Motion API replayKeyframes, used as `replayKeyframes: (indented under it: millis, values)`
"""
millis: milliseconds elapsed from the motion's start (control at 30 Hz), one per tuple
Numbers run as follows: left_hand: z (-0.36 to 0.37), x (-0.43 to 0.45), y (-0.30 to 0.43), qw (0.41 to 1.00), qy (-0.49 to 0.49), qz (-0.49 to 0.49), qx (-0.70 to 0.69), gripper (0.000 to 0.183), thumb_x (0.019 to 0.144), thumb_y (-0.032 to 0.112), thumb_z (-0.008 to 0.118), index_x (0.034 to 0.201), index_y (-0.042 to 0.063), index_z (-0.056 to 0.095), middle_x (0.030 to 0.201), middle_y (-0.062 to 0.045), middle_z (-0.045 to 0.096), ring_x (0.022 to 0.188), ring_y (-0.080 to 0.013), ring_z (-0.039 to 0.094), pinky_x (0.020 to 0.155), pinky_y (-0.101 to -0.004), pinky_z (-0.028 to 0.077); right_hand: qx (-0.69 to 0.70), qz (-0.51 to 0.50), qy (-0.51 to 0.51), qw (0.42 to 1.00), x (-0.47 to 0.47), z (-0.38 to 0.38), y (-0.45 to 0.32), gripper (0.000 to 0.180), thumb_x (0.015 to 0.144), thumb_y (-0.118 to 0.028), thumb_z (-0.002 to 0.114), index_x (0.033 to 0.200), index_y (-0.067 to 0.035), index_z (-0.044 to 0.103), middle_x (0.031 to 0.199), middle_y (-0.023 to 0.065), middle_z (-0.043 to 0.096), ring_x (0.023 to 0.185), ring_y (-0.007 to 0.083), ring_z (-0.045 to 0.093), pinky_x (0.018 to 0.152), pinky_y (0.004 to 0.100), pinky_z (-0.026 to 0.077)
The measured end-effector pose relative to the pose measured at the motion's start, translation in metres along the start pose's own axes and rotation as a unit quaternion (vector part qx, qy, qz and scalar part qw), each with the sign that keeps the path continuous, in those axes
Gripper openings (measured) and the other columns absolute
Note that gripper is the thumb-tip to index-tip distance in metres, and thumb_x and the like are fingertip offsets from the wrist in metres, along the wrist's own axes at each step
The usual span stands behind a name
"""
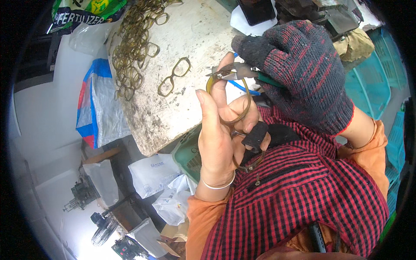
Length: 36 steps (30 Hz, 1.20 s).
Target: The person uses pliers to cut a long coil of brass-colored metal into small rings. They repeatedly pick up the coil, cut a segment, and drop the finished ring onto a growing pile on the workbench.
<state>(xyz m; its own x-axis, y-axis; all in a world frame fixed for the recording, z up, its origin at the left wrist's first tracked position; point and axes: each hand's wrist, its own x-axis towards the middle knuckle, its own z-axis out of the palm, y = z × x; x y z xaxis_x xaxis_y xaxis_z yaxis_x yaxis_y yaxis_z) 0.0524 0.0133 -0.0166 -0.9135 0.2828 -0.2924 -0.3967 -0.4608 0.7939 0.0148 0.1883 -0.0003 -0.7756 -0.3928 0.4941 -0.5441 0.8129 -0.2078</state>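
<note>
Bare but for a black wrap on one finger, my left hand (216, 136) holds an olive-brown plastic eyeglass frame (249, 104). My right hand (302, 74), in a dark knitted glove flecked with red, grips metal nippers (235, 71) by their green handle. The nippers' jaws lie across the upper rim of the frame, beside my left index finger; whether they are closed on it I cannot tell. Another eyeglass frame (172, 78) lies alone on the worn white tabletop (195, 39). A heap of similar frames (133, 55) covers the table's far left side.
A dark phone (256, 11) rests on white paper at the table's back. Left of the table hang a striped woven sack (104, 104) and a fertilizer bag (87, 14). Below its front edge sits a green basket (187, 156) near white bags (154, 174). Teal crates (370, 84) stand at right.
</note>
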Motion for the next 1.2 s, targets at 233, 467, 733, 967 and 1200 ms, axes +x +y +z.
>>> replayKeyframes:
  millis: [233, 467, 733, 967, 1200]
  values:
    - [0.006, -0.003, -0.005, 1.0, -0.005, 0.008, -0.007, 0.07, 0.105, 0.065, 0.017, 0.159, 0.022, 0.022, 0.065, -0.001, 0.036, 0.046, -0.0126, 0.037, 0.039, -0.0277, 0.041, -0.052, -0.064, 0.013, 0.997, -0.003, -0.007, 0.004, 0.046, 0.077, -0.02, 0.074, 0.122, -0.015, 0.069, 0.107, 0.0128, 0.064, 0.099, 0.0346, 0.061, 0.083, 0.0452, 0.049]
    - [0.004, -0.005, -0.008, 0.999, -0.007, -0.002, 0.036, 0.073, 0.105, 0.064, 0.016, 0.161, 0.017, 0.02, 0.064, 0.0, 0.035, 0.046, -0.012, 0.036, 0.039, -0.0271, 0.041, -0.043, -0.082, 0.037, 0.995, -0.001, -0.008, 0.013, 0.039, 0.081, -0.024, 0.069, 0.119, -0.014, 0.069, 0.094, 0.0133, 0.066, 0.088, 0.032, 0.066, 0.071, 0.044, 0.052]
    - [0.002, -0.011, -0.004, 0.995, -0.002, -0.032, 0.091, 0.078, 0.105, 0.065, 0.017, 0.161, 0.011, 0.019, 0.064, 0.0, 0.037, 0.049, -0.012, 0.04, 0.043, -0.0272, 0.041, 0.128, -0.076, -0.065, 0.987, -0.011, 0.009, 0.034, 0.046, 0.08, -0.019, 0.075, 0.125, -0.012, 0.068, 0.112, 0.0108, 0.065, 0.099, 0.0316, 0.063, 0.085, 0.0425, 0.051]
    - [-0.111, -0.017, 0.056, 0.786, -0.153, 0.008, 0.6, 0.031, 0.092, 0.023, 0.073, 0.116, 0.004, 0.073, 0.117, -0.015, 0.071, 0.103, -0.0254, 0.069, 0.095, -0.0366, 0.051, 0.66, 0.298, -0.123, 0.679, -0.057, 0.013, 0.073, 0.055, 0.097, -0.033, 0.064, 0.139, 0.002, 0.053, 0.111, 0.0126, 0.068, 0.099, 0.0212, 0.067, 0.088, 0.035, 0.056]
    - [-0.217, 0.085, 0.024, 0.478, 0.151, 0.272, 0.821, 0.025, 0.09, 0.017, 0.07, 0.112, 0.006, 0.07, 0.114, -0.02, 0.07, 0.11, -0.0364, 0.064, 0.096, -0.0455, 0.05, 0.633, 0.285, -0.24, 0.678, -0.049, 0.032, 0.044, 0.077, 0.09, -0.038, 0.072, 0.152, -0.003, 0.043, 0.115, 0.0108, 0.069, 0.103, 0.0193, 0.066, 0.091, 0.0323, 0.054]
